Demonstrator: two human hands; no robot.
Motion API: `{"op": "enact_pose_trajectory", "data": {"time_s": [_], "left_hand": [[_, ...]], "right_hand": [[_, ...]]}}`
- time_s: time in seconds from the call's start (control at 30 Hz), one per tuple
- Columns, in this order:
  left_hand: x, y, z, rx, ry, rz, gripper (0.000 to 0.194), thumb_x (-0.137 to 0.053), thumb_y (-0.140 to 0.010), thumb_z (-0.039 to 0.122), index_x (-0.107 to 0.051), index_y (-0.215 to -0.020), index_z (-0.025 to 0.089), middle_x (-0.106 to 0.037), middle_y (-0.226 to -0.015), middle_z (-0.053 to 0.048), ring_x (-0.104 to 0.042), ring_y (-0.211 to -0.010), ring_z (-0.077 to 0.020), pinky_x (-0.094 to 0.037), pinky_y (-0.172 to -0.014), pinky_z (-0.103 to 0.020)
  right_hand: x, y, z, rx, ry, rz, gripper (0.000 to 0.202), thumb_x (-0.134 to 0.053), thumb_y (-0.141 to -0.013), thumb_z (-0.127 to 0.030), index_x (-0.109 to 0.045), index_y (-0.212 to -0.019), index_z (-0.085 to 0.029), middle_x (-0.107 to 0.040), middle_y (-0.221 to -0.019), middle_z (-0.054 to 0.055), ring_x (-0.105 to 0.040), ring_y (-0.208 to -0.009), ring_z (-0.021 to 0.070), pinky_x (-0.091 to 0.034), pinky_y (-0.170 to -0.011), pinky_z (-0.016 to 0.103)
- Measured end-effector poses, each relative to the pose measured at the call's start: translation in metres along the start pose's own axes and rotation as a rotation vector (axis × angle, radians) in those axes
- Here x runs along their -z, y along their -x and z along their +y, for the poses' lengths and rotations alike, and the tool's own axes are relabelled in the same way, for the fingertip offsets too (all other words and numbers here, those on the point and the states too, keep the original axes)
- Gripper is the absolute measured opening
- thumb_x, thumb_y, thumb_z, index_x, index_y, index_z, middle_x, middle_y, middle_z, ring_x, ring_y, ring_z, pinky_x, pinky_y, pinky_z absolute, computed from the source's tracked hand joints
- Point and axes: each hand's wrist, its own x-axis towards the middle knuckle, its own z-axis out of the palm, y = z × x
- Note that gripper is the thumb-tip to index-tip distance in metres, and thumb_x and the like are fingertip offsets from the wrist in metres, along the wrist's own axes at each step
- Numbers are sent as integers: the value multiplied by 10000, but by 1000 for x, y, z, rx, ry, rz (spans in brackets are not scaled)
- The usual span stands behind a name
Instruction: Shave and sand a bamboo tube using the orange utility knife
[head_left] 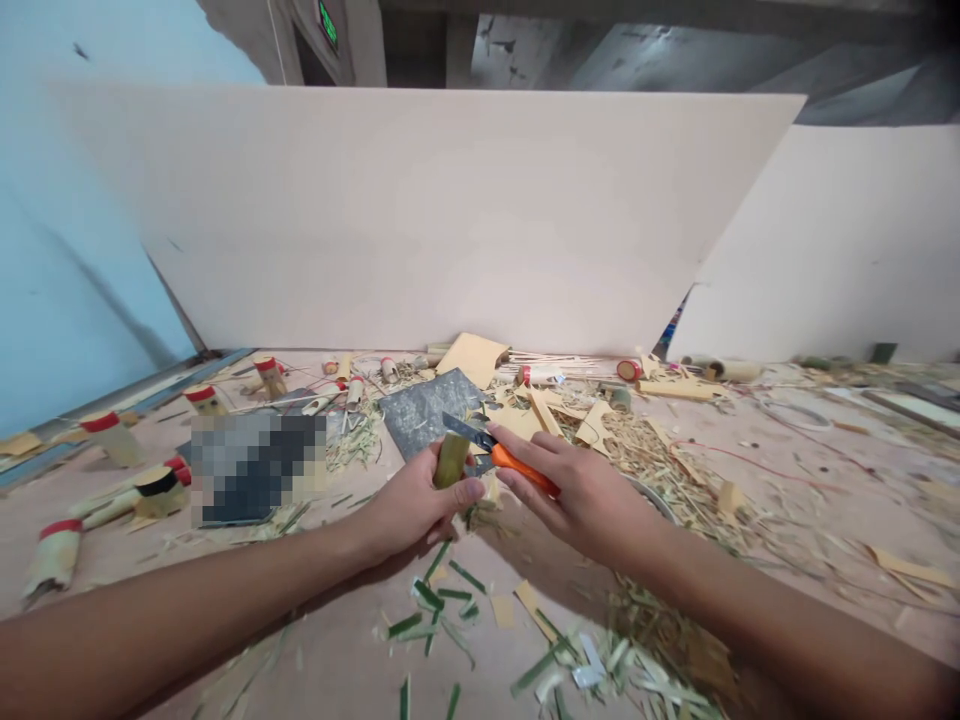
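Centrally, the left hand (409,508) pinches a short green bamboo piece (451,462), slightly tilted, between thumb and fingers above a littered table (352,625). The right hand (581,495) is wrapped around an orange-handled knife (523,471), its blade at the bamboo's upper end, perhaps touching. Green strips (429,595) lie nearer the viewer.

Head-worn view; forward and downward

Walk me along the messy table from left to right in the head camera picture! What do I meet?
Red-ended tube, another red-ended tube, black-ended tube, left hand with a green bamboo piece, right hand with an orange-handled knife, pale tube, dark green block.
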Motion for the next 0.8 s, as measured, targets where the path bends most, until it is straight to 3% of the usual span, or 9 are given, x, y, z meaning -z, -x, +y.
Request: {"op": "enact_pose_trajectory", "data": {"time_s": [0.17, 0.23, 0.3, 0.37, 0.47, 0.63, 0.8], "left_hand": [[1, 1, -1, -5, 63, -36, 509, -770, -870, 562, -484, -1118, 221, -434, -578, 122, -286, -437, -64, -261, -411, -185], [0, 1, 2, -35, 46, -44, 486, -791, -862, 527, -526, -1119, 211, -464, -607, 107, -331, -462, -72, -299, -437, -190], [0, 1, 6, -98, -28, -17, 477, -810, -849, 496, -578, -1140, 198, -594, -723, 51, -502, -579, -111, -432, -553, -217], [1, 0, 9, -197, -138, 31, 448, -802, -854, 487, -622, -1141, 193, -696, -946, -24, -636, -843, -190, -516, -783, -285], [3, -2, 9, -272, -293, 102, 398, -775, -873, 484, -660, -1111, 186, -717, -1113, -66, -630, -1076, -263, -479, -956, -335], [3, -3, 5, -153, -345, 245, 429, -718, -886, 579, -658, -966, 161, -683, -892, -27, -592, -805, -200, -460, -728, -284], [-2, -3, 10, -153, -327, 275, 479, -672, -893, 644, -566, -833, 181, -521, -714, 44, -459, -647, -126, -362, -601, -232]], "right_hand": [[-4, -2, 1, 115, -11, -147, 529, -404, -1097, -451, -436, -1588, -256, -672, -980, 78, -657, -742, 185, -460, -650, 283], [-6, -2, -1, 133, 3, -167, 538, -402, -1099, -462, -425, -1594, -254, -668, -970, 75, -659, -749, 187, -449, -646, 281], [-7, -1, -4, 111, 43, -167, 538, -398, -1101, -468, -423, -1595, -257, -672, -966, 72, -671, -758, 191, -432, -630, 276], [-7, 0, -9, 76, 110, -159, 529, -387, -1103, -473, -425, -1592, -273, -680, -963, 68, -684, -746, 194, -404, -595, 272], [-9, 4, -21, 20, 246, -147, 512, -355, -1107, -489, -419, -1585, -316, -680, -916, 49, -685, -657, 201, -342, -525, 281], [-13, -1, -31, -120, 371, -110, 531, -326, -1119, -421, -319, -1625, -261, -701, -986, 87, -709, -632, 224, -310, -472, 304], [-13, -10, -13, -283, 303, -53, 527, -279, -1128, -423, -323, -1611, -217, -717, -1097, 127, -746, -743, 252, -394, -535, 305]]}}
